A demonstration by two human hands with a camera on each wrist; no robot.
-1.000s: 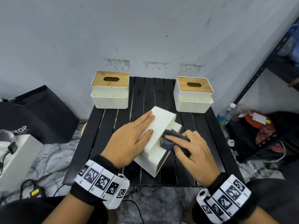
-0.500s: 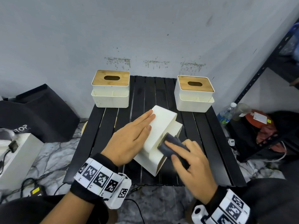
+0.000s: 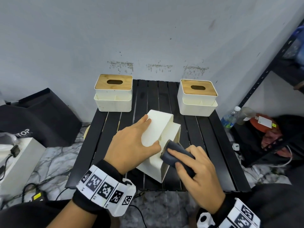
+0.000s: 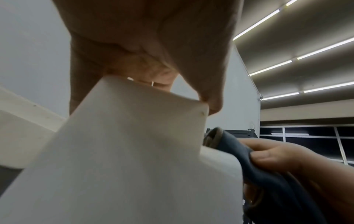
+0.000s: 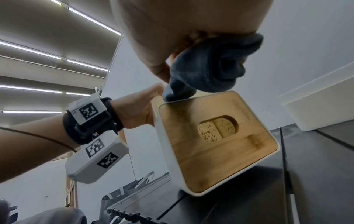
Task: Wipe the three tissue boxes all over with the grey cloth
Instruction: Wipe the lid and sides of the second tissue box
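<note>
A white tissue box with a wooden lid stands tipped on the black slatted table, lid facing right. My left hand holds it from above, fingers along its left face and thumb over the top edge. My right hand grips the folded grey cloth and presses it on the box's near upper rim. Two more lidded boxes stand upright at the back left and back right.
A grey wall rises right behind the table. A black bag and a white case lie on the floor to the left. At the right are a dark metal shelf, bottles and a red bundle.
My right hand has slid the cloth along the tipped box toward its near end. The left thumb has come further over the box's top edge.
</note>
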